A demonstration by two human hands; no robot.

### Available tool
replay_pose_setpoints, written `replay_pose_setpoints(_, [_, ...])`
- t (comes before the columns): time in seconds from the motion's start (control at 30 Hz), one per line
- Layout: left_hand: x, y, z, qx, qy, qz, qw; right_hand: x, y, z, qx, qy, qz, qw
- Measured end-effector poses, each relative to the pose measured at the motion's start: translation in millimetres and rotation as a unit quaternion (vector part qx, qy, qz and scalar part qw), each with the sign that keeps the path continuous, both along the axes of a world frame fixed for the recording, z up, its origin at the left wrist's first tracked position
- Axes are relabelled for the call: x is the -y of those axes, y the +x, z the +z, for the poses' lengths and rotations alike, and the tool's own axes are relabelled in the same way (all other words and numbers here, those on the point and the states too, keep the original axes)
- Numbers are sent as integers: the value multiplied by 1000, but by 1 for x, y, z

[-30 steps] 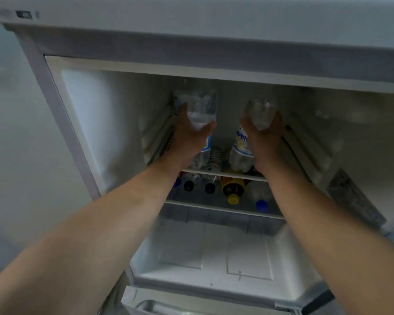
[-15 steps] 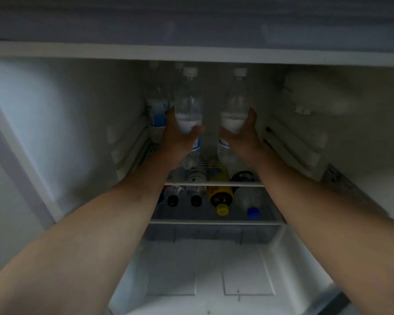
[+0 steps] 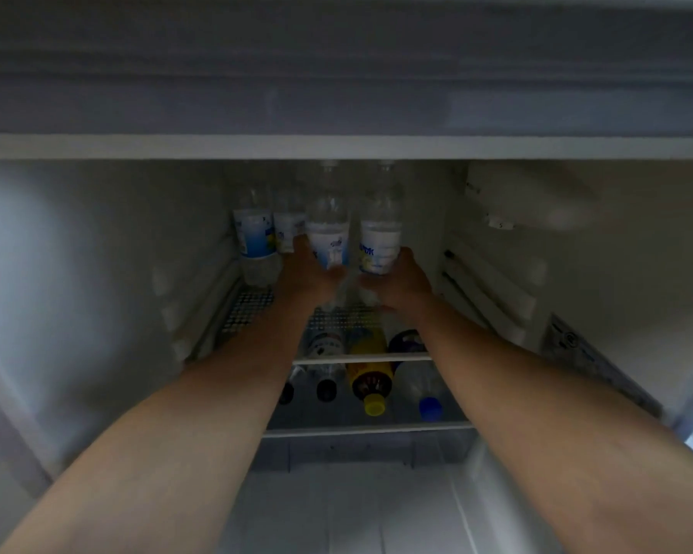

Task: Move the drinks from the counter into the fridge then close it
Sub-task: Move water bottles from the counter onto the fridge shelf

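Observation:
Both my arms reach deep into the open fridge (image 3: 97, 313). My left hand (image 3: 307, 273) grips a clear water bottle (image 3: 328, 225) with a white and blue label, held upright near the back of the upper wire shelf (image 3: 249, 309). My right hand (image 3: 401, 279) grips a second clear water bottle (image 3: 381, 229), upright beside the first. Whether their bases touch the shelf is hidden by my hands. Two more water bottles (image 3: 255, 237) stand at the back left of the same shelf.
On the shelf below lie several bottles with caps facing me, among them a yellow bottle (image 3: 367, 373) and one with a blue cap (image 3: 430, 407). Shelf rails line the right wall (image 3: 489, 297). The white fridge floor (image 3: 357, 513) lies beneath.
Both hands have pushed the two bottles further back and closer together on the upper shelf. My head has moved nearer the fridge interior.

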State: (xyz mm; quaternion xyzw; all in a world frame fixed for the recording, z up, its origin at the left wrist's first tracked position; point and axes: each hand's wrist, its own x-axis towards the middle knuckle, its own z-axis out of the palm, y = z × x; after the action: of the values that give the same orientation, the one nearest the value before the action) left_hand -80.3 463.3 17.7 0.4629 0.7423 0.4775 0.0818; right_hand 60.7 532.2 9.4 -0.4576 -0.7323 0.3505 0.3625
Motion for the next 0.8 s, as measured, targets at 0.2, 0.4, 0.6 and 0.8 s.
replay_pose_setpoints(0.2, [-29,4,-1,-15,-10,25,1000,-17,-15,4,7,-4,27,1000])
replay_pose_setpoints(0.4, [-47,4,5,-20,-44,59,997,-32,-20,1,21,4,31,999])
replay_pose_setpoints(0.6, [-54,4,3,-10,-55,79,995,-44,-23,0,19,1,40,999])
replay_pose_setpoints(0.8, [-39,-8,1,34,-47,61,996,-49,-24,1,10,-3,43,999])
